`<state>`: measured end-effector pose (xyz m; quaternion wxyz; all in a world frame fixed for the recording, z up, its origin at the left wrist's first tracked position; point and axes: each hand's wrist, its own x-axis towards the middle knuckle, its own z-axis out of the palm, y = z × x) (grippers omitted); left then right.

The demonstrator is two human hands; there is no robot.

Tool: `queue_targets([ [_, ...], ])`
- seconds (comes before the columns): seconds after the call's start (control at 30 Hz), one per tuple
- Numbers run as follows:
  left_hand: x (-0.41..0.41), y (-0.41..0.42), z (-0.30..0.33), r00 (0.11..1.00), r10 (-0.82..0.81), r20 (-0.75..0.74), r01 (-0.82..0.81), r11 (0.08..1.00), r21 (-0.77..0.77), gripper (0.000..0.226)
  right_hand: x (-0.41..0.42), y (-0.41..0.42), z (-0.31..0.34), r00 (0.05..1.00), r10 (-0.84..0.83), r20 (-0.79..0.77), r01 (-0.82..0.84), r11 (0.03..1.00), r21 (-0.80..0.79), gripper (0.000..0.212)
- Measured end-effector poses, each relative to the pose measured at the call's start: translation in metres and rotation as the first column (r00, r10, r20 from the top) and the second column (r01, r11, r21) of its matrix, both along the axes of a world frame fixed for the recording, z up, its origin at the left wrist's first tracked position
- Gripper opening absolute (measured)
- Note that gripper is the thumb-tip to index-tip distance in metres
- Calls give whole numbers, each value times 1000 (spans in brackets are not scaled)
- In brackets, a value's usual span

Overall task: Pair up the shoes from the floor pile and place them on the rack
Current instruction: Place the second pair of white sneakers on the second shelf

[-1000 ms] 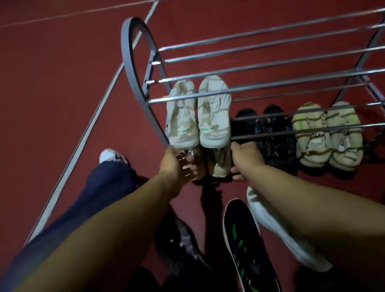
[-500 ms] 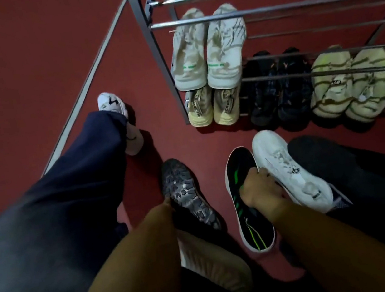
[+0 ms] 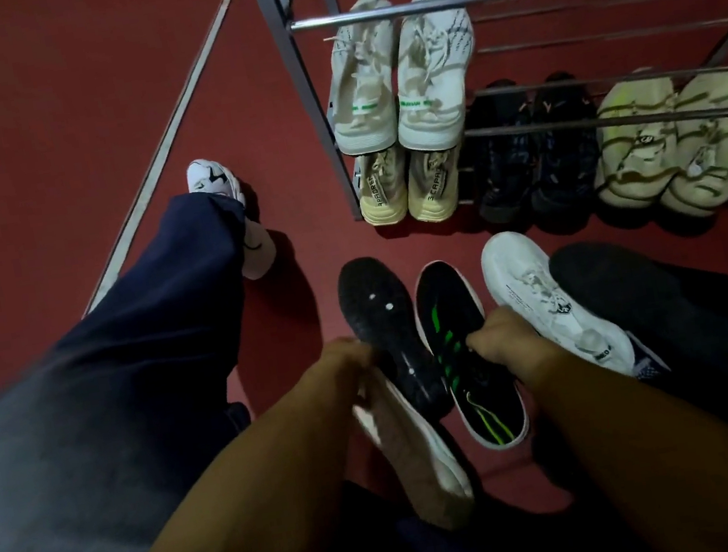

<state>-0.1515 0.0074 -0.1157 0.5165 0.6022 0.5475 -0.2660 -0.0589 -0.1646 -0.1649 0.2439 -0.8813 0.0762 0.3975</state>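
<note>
Dark red floor with a pale line, a metal rack [image 3: 309,109] standing on it.
The cream pair [image 3: 406,191] on the lowest rails reads something like "APPAREL" — other labels are too small. The left hand [image 3: 348,358] is closed on a black shoe [image 3: 384,329] turned sole up; the right hand [image 3: 501,340] grips the black shoe with green stripes [image 3: 457,347] — both are before the rack.
</note>
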Motion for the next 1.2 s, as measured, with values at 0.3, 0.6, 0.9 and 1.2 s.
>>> queue_targets([
  [0.3,40,-1,13,856,291,427,-217,952,-214,51,37,-6,25,948,-3,318,-33,993,109,30],
  [0.6,27,12,-35,865,270,422,-351,928,124,37,18,-19,15,990,85,113,-95,992,87,55],
  [0.9,20,7,-45,917,143,372,-192,976,99,59,27,-48,29,911,198,362,-59,931,-360,43],
  [1.2,4,-5,-39,941,176,288,-144,981,-129,49,5,-76,24,880,392,269,-216,834,-507,43],
])
